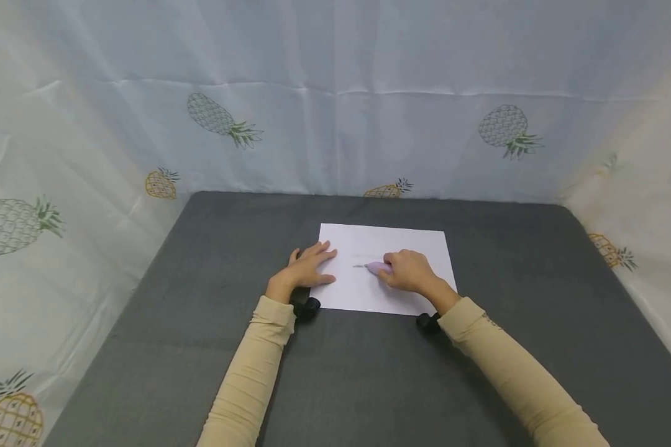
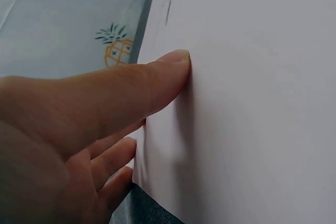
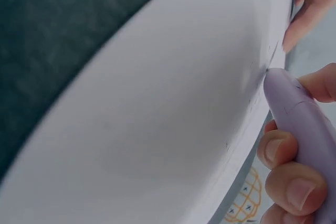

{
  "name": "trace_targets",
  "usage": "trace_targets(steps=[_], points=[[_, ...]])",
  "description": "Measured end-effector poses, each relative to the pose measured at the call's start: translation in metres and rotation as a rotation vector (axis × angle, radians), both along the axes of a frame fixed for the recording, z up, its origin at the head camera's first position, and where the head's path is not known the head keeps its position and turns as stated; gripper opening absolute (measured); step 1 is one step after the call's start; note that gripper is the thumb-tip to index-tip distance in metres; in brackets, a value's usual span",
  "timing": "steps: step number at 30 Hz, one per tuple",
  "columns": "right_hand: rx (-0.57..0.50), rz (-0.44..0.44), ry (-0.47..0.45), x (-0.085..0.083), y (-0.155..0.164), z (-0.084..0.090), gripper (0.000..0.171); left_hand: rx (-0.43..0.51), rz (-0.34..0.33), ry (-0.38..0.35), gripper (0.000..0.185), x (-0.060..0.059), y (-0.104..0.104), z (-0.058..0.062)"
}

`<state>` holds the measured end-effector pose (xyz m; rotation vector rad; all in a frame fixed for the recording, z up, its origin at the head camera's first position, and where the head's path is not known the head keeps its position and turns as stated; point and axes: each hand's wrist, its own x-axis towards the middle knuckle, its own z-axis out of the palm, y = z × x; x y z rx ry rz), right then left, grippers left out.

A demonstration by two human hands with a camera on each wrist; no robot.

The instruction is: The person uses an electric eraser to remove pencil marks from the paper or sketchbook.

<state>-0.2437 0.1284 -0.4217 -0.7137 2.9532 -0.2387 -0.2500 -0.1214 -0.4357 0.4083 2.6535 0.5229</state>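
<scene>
A white sheet of paper (image 1: pixel 369 297) lies on the dark table. My right hand (image 1: pixel 408 272) grips a chunky lavender electric eraser (image 3: pixel 310 129), with fingers and thumb curled round its body. Its tip, a metal collar with a rounded grey end, shows in the left wrist view and is at a short dark line (image 1: pixel 358 266) on the paper. Faint smudging and small dark specks lie near that line. My left hand (image 1: pixel 307 267) rests spread on the sheet's left edge, its thumb (image 2: pixel 170 80) pressing the paper.
The grey table (image 1: pixel 212 261) extends around the sheet. White curtains (image 1: pixel 335 136) with pineapple prints hang behind it and at both sides. Black devices (image 1: pixel 307 308) sit at both wrists, by the paper's near edge.
</scene>
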Motion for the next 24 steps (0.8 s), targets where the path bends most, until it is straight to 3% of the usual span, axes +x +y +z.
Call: trace_targets(steps=[24], points=[[0.030,-0.007,-0.035,-0.0020,-0.0035,0.0005,0.036,0.002,0.005,0.007,0.067,0.0021,0.0010,0.0032]])
